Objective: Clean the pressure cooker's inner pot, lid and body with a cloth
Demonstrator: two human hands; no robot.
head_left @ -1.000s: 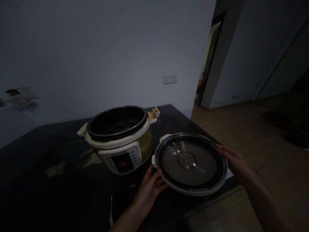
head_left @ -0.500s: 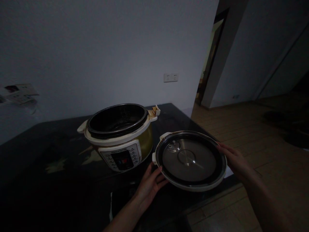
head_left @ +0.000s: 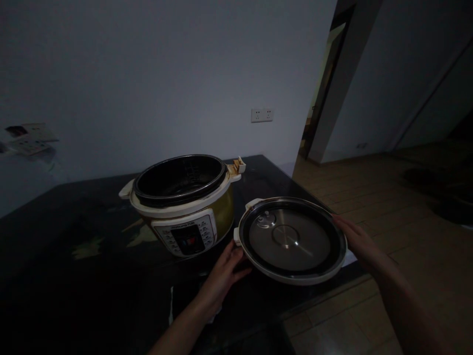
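An electric pressure cooker stands open on a dark table, its black inner pot showing and a control panel facing me. To its right I hold the cooker's round lid upside down, steel inner plate up, just above the table's right corner. My left hand grips the lid's left rim from below. My right hand grips the right rim, fingers curled along the edge.
A white wall with a double socket rises behind the table. An open doorway and a wooden floor lie to the right. Some papers lie at the far left edge.
The lid has sunk a little lower and closer to the table between my hands. My view has tilted slightly, shifting the cooker up in the picture.
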